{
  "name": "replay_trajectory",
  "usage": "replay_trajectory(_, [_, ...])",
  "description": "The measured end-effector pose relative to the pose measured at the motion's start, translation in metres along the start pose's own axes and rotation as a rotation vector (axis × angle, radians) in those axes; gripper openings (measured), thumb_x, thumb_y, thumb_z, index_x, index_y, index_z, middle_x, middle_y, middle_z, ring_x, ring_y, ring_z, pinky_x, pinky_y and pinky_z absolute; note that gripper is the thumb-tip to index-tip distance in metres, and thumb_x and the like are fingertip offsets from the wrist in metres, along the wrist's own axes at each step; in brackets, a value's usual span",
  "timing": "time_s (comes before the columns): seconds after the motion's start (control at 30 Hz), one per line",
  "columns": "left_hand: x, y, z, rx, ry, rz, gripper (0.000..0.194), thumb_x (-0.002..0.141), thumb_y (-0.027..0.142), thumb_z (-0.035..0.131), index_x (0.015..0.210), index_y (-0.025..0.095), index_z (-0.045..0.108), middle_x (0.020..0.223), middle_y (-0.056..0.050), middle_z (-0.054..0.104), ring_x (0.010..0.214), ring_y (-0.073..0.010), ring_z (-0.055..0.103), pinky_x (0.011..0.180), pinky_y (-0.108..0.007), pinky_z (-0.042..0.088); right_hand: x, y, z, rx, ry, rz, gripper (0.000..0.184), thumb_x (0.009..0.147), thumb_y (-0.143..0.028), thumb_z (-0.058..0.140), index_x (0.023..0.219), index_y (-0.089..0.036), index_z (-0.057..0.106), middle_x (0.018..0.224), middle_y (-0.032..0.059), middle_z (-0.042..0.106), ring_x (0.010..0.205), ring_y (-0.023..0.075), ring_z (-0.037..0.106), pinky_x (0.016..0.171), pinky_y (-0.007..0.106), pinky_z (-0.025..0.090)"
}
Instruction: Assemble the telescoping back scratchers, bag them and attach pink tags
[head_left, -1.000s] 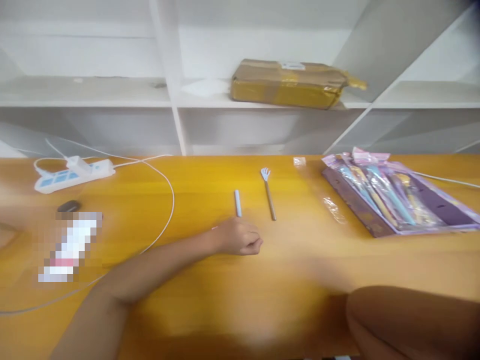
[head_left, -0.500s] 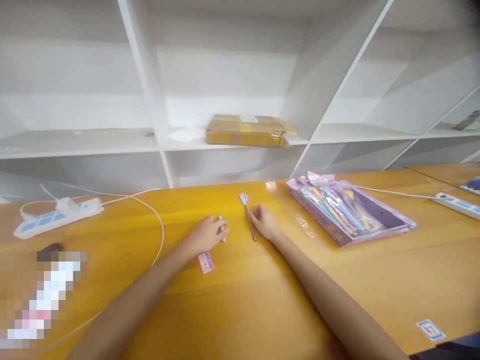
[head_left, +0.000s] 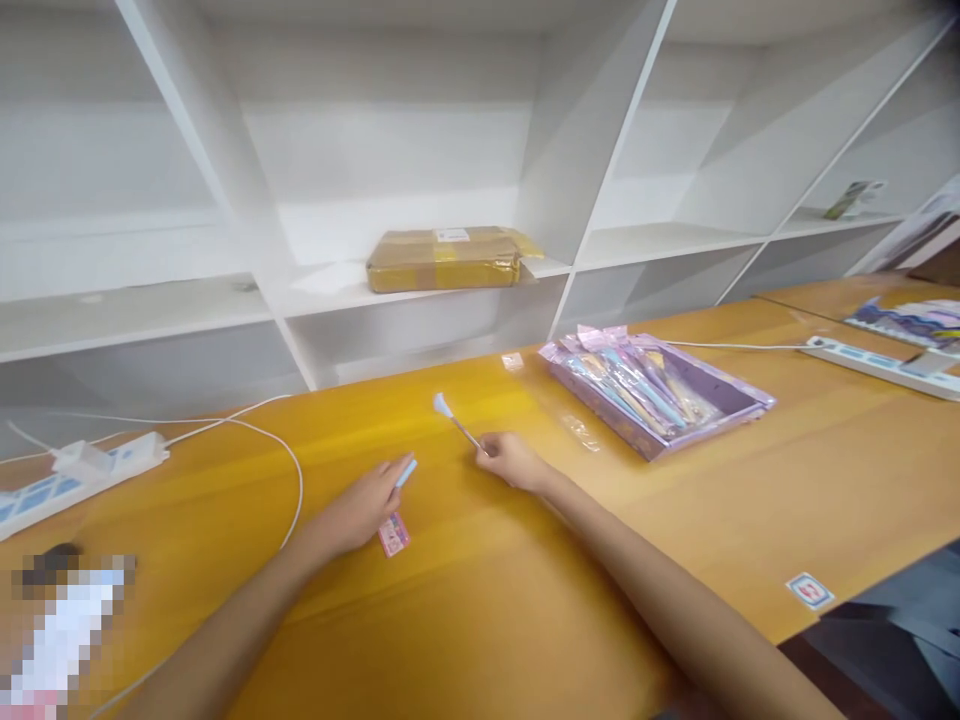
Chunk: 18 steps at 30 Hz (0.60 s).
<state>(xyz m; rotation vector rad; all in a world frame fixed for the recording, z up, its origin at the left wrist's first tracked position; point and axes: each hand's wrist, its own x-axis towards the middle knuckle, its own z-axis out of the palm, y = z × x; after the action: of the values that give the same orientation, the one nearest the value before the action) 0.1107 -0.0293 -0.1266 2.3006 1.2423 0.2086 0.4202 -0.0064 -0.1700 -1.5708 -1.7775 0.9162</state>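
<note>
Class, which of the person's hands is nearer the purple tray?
Right. The right hand is left of the purple tray, slightly lower in view; the left hand is farther left.

The stick (head_left: pixel 406 472) is light blue; the scratcher (head_left: pixel 454 419) pale-blue-headed, grey-shafted; the tray (head_left: pixel 709 384) purple; the card (head_left: pixel 394 538) pink; the tabletop (head_left: pixel 465 610) orange-brown.

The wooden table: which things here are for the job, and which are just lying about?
Seemingly for the job:
light-blue stick, in the left hand
pale-headed rod, in the right hand

Probably just lying about:
left power strip
right power strip
square label
</note>
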Motion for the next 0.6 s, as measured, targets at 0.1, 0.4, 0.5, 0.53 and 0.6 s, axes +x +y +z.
replay_trajectory(0.1, [-0.032, 0.004, 0.013, -0.185, 0.008, 0.051, 0.047, 0.111, 0.040, 0.034, 0.152, 0.031, 0.054, 0.129, -0.008, 0.071, 0.116, -0.0241, 0.066, 0.105, -0.036, 0.050, -0.017, -0.006, 0.022, 0.282, 0.046, -0.044, 0.041, 0.090, -0.062, 0.057, 0.081, -0.023, 0.053, 0.063, -0.0051, 0.043, 0.056, 0.0118, 0.039, 0.056, 0.026, 0.032])
replay_trajectory(0.4, [-0.074, -0.015, 0.053, -0.413, 0.136, 0.086, 0.040, 0.112, 0.046, 0.037, 0.131, 0.025, 0.065, 0.129, -0.007, 0.075, 0.122, -0.0247, 0.068, 0.111, -0.038, 0.049, -0.048, -0.014, 0.062, 0.819, -0.059, -0.060, 0.056, 0.096, -0.077, 0.050, 0.084, -0.023, 0.058, 0.052, -0.0095, 0.027, 0.047, 0.0105, 0.022, 0.049, 0.026, 0.020])
replay_trajectory(0.5, [-0.072, -0.018, 0.055, -0.446, 0.112, 0.067, 0.039, 0.111, 0.048, 0.042, 0.134, 0.026, 0.065, 0.133, -0.008, 0.074, 0.126, -0.0251, 0.068, 0.112, -0.038, 0.050, -0.056, -0.008, 0.054, 0.944, -0.130, -0.062, 0.056, 0.100, -0.070, 0.051, 0.079, -0.020, 0.064, 0.048, -0.0080, 0.031, 0.046, 0.0102, 0.023, 0.050, 0.026, 0.019])
replay_trajectory(0.53, [-0.072, -0.019, 0.055, -0.463, 0.110, 0.056, 0.039, 0.111, 0.048, 0.044, 0.136, 0.026, 0.064, 0.138, -0.008, 0.073, 0.131, -0.0256, 0.066, 0.114, -0.039, 0.048, -0.058, -0.006, 0.051, 0.969, -0.139, -0.066, 0.052, 0.100, -0.065, 0.054, 0.079, -0.019, 0.065, 0.048, -0.0077, 0.032, 0.046, 0.0100, 0.024, 0.050, 0.026, 0.018])
replay_trajectory(0.6, [-0.072, -0.019, 0.056, -0.494, 0.114, 0.043, 0.038, 0.110, 0.047, 0.047, 0.137, 0.027, 0.064, 0.144, -0.008, 0.070, 0.139, -0.0262, 0.061, 0.117, -0.039, 0.046, -0.062, -0.004, 0.047, 1.008, -0.144, -0.072, 0.038, 0.098, -0.052, 0.060, 0.083, -0.019, 0.067, 0.049, -0.0076, 0.034, 0.047, 0.0099, 0.024, 0.050, 0.026, 0.018])
